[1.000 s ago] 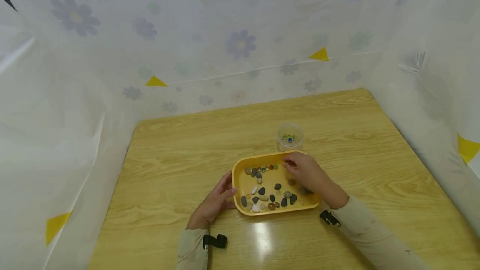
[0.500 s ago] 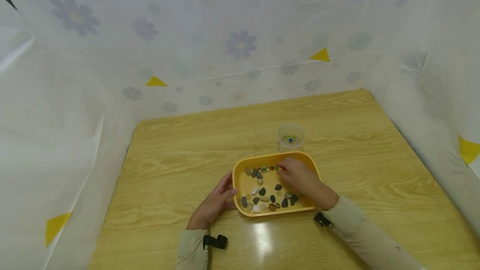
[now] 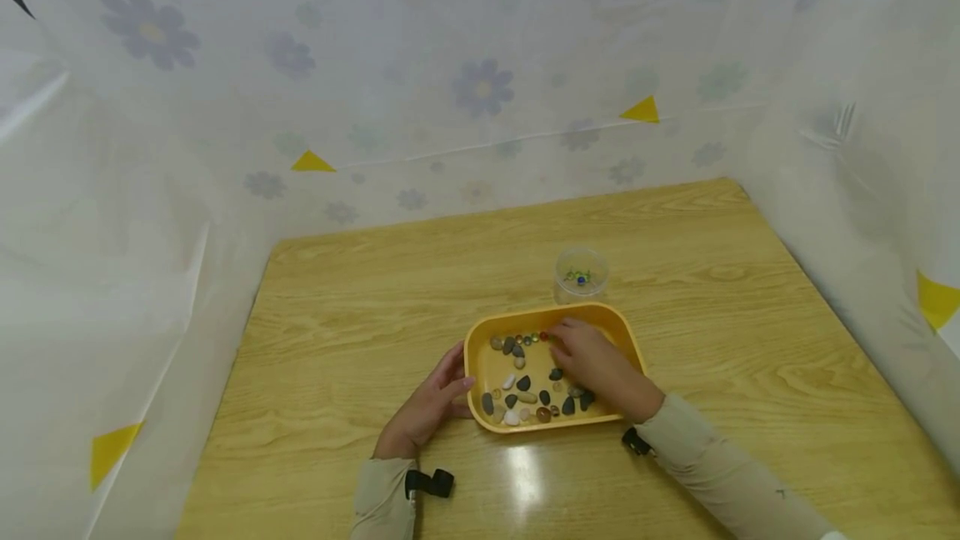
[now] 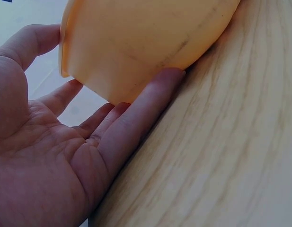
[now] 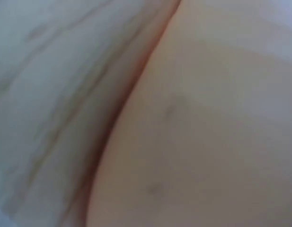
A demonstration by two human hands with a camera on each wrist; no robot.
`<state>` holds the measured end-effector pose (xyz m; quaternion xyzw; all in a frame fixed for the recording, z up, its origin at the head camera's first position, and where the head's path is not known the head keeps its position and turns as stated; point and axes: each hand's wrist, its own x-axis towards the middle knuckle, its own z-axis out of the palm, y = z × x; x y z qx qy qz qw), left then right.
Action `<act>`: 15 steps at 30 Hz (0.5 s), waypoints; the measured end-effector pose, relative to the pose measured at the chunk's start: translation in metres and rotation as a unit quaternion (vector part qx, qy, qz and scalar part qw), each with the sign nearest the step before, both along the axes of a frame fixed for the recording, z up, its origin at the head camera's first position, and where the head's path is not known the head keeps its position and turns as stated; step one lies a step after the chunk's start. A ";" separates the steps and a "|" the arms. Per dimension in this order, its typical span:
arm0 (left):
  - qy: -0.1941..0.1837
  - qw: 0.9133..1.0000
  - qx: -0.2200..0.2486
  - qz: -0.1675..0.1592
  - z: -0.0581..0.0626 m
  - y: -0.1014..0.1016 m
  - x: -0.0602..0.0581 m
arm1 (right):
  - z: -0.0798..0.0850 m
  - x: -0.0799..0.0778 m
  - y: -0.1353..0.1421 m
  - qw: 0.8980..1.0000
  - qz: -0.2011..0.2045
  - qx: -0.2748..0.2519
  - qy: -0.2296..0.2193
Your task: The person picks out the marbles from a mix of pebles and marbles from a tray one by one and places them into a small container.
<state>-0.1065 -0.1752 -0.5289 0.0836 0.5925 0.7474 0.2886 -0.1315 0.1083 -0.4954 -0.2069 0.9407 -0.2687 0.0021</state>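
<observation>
A yellow plastic tray (image 3: 525, 426) holds pebbles and glass marbles. My left hand (image 3: 427, 407) grips its left end, thumb at the rim and fingers against the outer wall; the left wrist view shows these fingers (image 4: 136, 113) low beside the table. Inside the tray, my right hand (image 3: 600, 361) reaches down with bent fingers to the right end of a row of marbles (image 3: 527, 340), close beside a red marble (image 3: 543, 337). I cannot tell whether its fingertips hold a marble. Dark pebbles (image 3: 523, 383) and a white pebble (image 3: 511, 417) lie lower in the tray.
A clear round jar (image 3: 581, 273) with some green and blue marbles stands just behind the tray. The wooden table (image 3: 375, 298) meets white flowered sheeting (image 3: 480, 140) at the back and sides. The right wrist view is blurred, mostly pale sleeve (image 5: 193, 142).
My right hand has moved left inside the tray, from the right part to the row's end, and now covers the green marble there. The left hand and tray stay in place.
</observation>
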 end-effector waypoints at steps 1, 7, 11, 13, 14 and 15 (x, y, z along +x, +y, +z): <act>-0.001 1.000 0.000 0.000 0.000 0.000 0.000 | -0.001 0.000 0.000 1.000 -0.002 0.001 0.001; -0.004 1.000 -0.002 0.002 0.000 0.000 0.000 | -0.006 -0.003 0.001 1.000 -0.016 -0.004 0.004; -0.004 1.000 -0.002 0.000 -0.001 0.000 0.000 | -0.009 -0.003 0.001 1.000 -0.026 -0.006 0.004; -0.004 1.000 0.000 -0.001 -0.001 0.000 0.000 | -0.009 -0.004 0.001 1.000 -0.028 -0.009 0.004; -0.003 1.000 0.001 -0.002 -0.002 0.000 0.000 | -0.009 -0.003 0.001 1.000 -0.028 -0.009 0.005; -0.003 1.000 0.002 -0.003 -0.002 0.000 0.000 | -0.008 -0.003 0.001 1.000 -0.029 -0.010 0.007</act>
